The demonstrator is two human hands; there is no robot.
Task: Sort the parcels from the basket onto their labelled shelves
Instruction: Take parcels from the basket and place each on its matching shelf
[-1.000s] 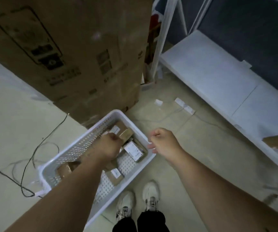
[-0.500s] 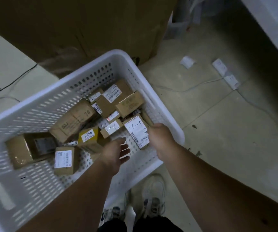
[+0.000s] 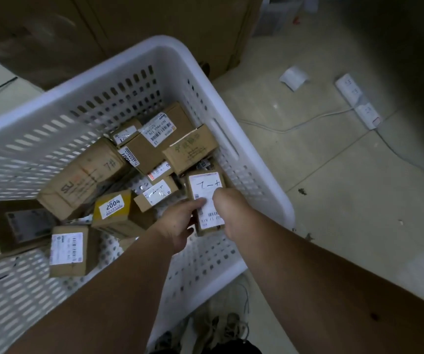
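A white perforated basket (image 3: pixel 244 154) on the floor holds several small cardboard parcels. Near its right wall lies a brown parcel with a handwritten white label (image 3: pixel 204 186). My right hand (image 3: pixel 227 213) grips that parcel from its right side, fingers hidden underneath. My left hand (image 3: pixel 180 223) holds the same parcel at its left edge, thumb on the label. Beside it lie a yellow parcel marked 2004 (image 3: pixel 115 210), a box marked 7# (image 3: pixel 98 169) and a larger box with a barcode label (image 3: pixel 159 134).
A big cardboard carton (image 3: pixel 118 26) stands behind the basket. On the tiled floor to the right lie a white power strip (image 3: pixel 357 100) with its cable and a scrap of paper (image 3: pixel 294 77). My shoes (image 3: pixel 221 328) show below the basket.
My head has dropped closer over the basket. My left hand moved right from open above the parcels to the handwritten-label parcel, and my right hand has closed further onto it.
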